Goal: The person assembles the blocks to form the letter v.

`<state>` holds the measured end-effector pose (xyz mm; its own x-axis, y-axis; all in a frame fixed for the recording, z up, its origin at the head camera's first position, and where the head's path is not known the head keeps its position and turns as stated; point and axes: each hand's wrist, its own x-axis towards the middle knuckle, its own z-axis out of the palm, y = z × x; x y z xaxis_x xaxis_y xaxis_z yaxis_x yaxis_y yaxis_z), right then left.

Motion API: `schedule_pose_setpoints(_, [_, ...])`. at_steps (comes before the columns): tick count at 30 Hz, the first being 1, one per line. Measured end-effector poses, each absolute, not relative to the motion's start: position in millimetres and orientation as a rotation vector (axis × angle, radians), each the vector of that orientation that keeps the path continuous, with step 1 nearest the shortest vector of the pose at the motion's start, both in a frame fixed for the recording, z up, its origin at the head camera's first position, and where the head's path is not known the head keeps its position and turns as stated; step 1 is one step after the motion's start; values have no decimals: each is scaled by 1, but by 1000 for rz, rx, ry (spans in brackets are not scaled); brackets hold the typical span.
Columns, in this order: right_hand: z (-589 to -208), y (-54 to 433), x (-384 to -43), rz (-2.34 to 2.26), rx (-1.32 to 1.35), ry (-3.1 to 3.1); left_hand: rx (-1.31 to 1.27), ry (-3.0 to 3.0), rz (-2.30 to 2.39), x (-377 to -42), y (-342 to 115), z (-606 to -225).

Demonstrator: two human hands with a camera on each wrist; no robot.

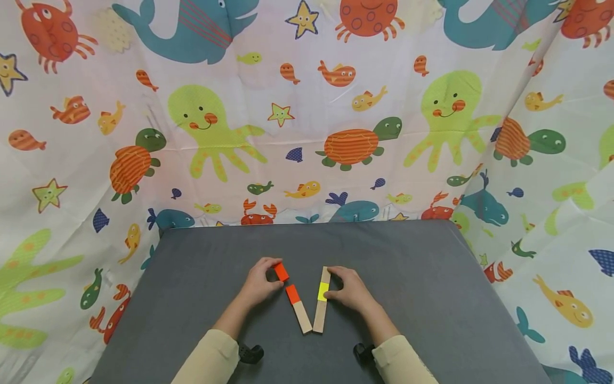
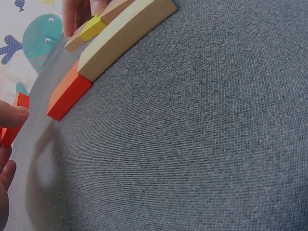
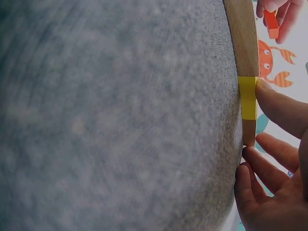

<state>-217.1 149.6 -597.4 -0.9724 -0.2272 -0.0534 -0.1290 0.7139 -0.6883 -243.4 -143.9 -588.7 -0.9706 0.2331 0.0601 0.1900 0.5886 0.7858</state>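
Note:
Between thumb and fingers my left hand pinches an orange block, tilted just beyond the left row. That row has another orange block touching a long plain wooden block. My right hand is beside the right row: its thumb touches the yellow block, and its fairly straight fingers reach the far end of a short plain wooden block. A second long wooden block continues this row towards me. The near ends of both rows meet, or nearly meet, in a V.
The blocks lie on a grey cloth-covered table. Behind it and along the sides hangs a white curtain printed with sea animals. Dark straps with small devices sit at both wrists.

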Motion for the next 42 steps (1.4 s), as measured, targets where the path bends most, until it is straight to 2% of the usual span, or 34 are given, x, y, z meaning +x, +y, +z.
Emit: schedule_pose_setpoints(42, [-596, 151, -216, -1119, -293, 2770, 448, 2680, 1250, -250, -142, -601])
